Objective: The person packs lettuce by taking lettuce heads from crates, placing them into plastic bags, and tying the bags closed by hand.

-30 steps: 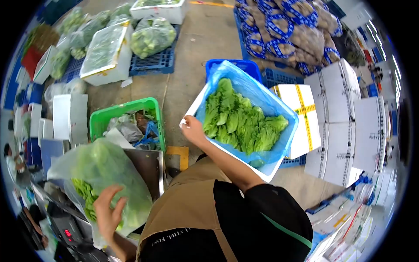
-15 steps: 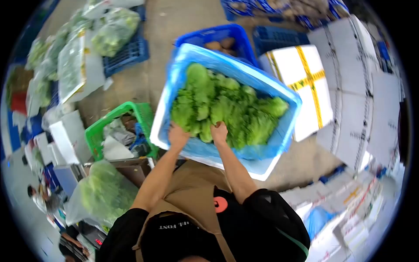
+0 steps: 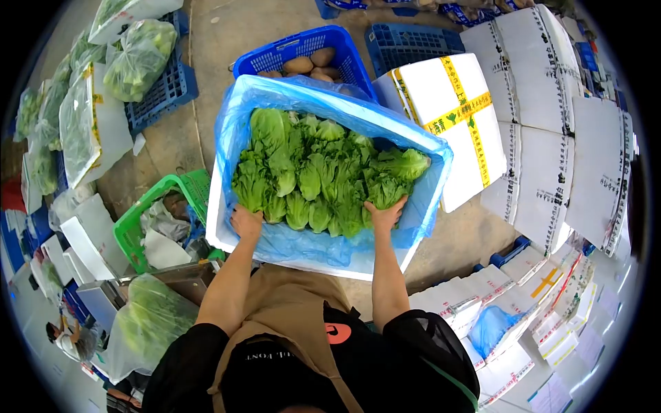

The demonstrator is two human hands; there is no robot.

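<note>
Leafy green lettuce lies in rows inside a white foam box lined with blue plastic film. At the near left end of the rows, my left hand is closed against a lettuce head, with its fingertips partly hidden by leaves. My right hand grips a lettuce head at the near right, thumb on the near side and fingers around its right side. Blue film lies under and beside both hands.
Behind the box stands a blue basket of potatoes. A taped foam box and stacked white boxes are on the right. At left are a green crate, bagged lettuce and more bagged greens.
My right hand has moved rightward from the middle of the lettuce to a head near the right end. My left hand stays at the left end. The view has shifted slightly.
</note>
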